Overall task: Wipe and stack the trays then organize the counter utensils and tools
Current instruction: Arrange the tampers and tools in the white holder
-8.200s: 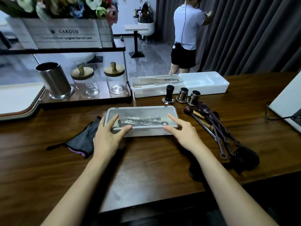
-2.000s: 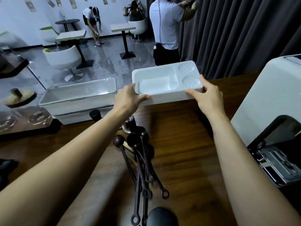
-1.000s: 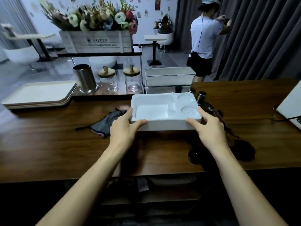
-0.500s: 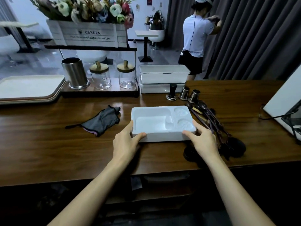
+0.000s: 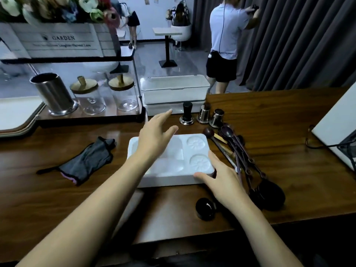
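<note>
White tray [image 5: 169, 180] flat on bench [image 5: 57, 199] between cloth [image 5: 90, 158] and spoons [image 5: 231, 143], close in for wiping. Left hand [image 5: 154, 137] over it, fingers [image 5: 165, 113] spread, empty. Right hand [image 5: 225, 176] at near-right corner, fingers [image 5: 213, 157] loose, probably steadying.

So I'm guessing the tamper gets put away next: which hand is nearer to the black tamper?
Left. The left hand is stretched over the white tray, fingertips just left of the tamper; the right hand is at the tray's near right corner.

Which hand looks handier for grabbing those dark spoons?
Likely the right hand, touching the white tray at its near right corner, beside the dark spoons. The left hand is open above the tray, farther off.
</note>
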`<state>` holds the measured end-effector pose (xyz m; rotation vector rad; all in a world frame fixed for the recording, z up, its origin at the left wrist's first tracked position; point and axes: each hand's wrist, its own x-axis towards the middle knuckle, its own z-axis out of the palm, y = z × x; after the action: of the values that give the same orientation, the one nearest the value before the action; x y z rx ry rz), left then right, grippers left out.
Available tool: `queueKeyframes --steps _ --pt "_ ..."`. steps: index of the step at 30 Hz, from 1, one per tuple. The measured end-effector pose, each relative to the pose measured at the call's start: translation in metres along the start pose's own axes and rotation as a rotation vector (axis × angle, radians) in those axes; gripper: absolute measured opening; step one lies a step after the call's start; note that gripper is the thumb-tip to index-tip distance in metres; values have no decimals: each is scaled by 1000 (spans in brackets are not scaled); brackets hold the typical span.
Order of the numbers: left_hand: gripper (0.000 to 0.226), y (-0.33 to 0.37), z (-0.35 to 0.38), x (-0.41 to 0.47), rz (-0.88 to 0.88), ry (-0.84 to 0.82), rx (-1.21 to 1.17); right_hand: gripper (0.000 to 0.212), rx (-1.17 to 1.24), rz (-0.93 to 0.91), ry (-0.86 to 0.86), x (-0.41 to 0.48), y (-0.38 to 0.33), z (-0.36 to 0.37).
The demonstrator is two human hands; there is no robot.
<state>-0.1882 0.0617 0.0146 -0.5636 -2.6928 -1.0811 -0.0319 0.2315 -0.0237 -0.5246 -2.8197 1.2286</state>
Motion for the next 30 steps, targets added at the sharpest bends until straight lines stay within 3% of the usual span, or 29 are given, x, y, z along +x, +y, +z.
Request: queueKeyframes --steps 11,23,30 --pt "52 10 87 101 -49 -20 132 92 5 -92 -3 5 10 -5" --pt "33 -8 101 119 -98 58 -114 92 25 -87 18 5 14 -5" --pt "29 -8 93 114 -61 75 -127 92 29 -68 26 4 12 -4"
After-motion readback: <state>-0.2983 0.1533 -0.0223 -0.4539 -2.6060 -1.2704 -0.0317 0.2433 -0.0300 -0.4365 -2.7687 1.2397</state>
